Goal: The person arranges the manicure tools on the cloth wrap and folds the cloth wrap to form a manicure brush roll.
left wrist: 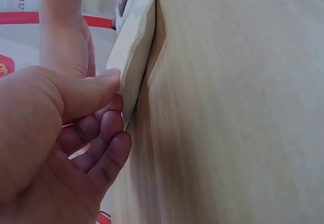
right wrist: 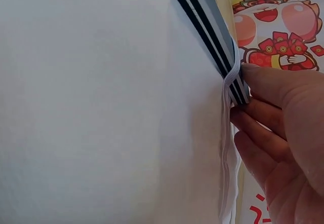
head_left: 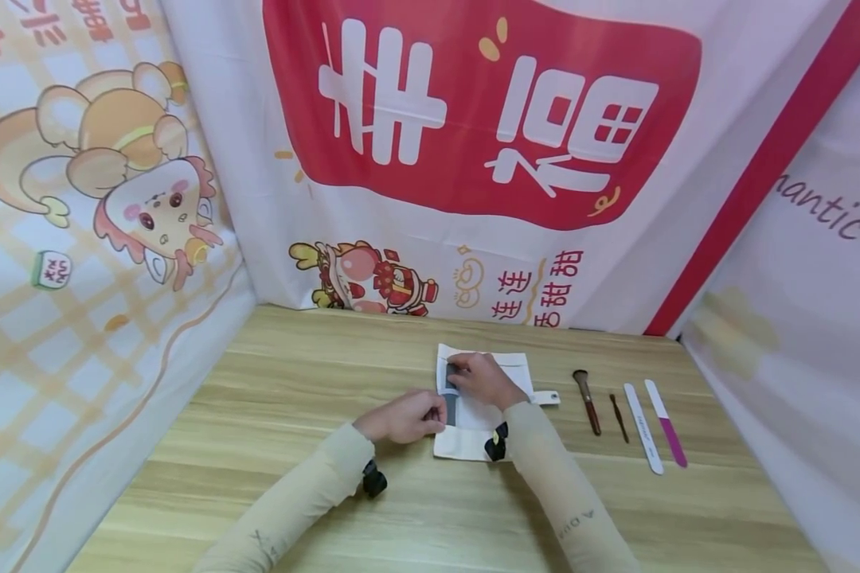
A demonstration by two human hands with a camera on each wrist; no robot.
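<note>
A: Where do we find the white pouch?

B: In the head view we see it spread open on the wooden table, just right of centre in the lower half of the frame. Its snap tab sticks out to the right.

A: And the striped file?

B: It lies along the pouch's left edge. In the right wrist view we have it at the upper right, tilted, in grey, black and white layers, with a white elastic band crossing over it.

A: What can we say of the right hand?

B: We see it gripping one end of the file between thumb and fingers, close to the band.

A: The left hand?

B: Its thumb and fingertips pinch the pouch's edge; the left wrist view shows us that near the left of the frame.

A: Anything else?

B: Towards the right of the head view we count a brush, a thin brown tool, a white nail file and a white-and-magenta file, side by side and apart from one another.
</note>
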